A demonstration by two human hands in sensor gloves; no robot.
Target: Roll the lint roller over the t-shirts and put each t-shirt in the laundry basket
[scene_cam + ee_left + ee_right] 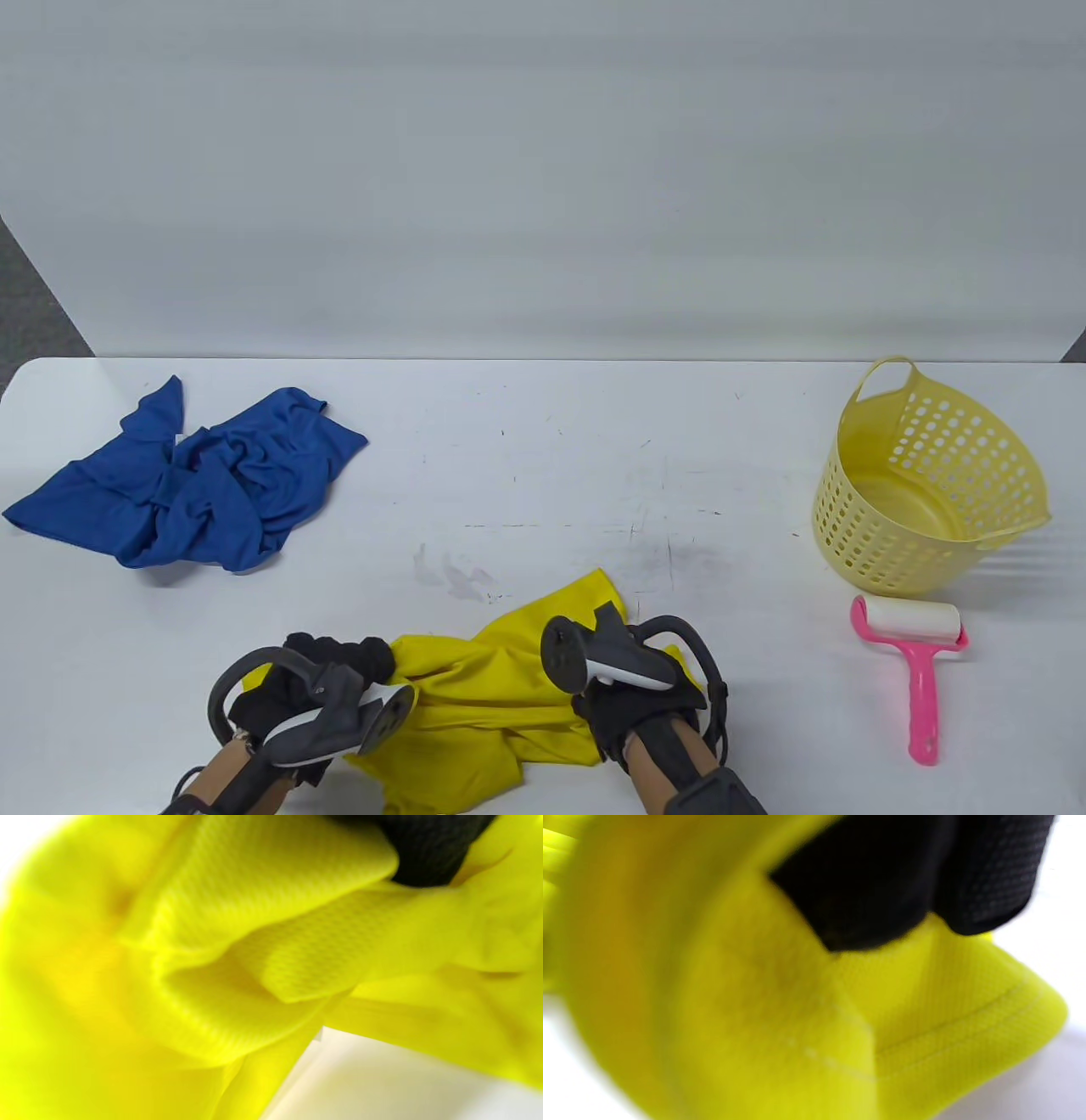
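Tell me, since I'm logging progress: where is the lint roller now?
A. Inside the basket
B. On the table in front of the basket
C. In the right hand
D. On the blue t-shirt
B: the lint roller lies untouched on the table, just in front of the basket.

White table (543,441), grey floor (34,297)

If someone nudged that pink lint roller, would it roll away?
Probably not far: the lint roller lies flat on the table, so its long pink handle would likely drag. It looks like light plastic, so it might pivot or slide instead.
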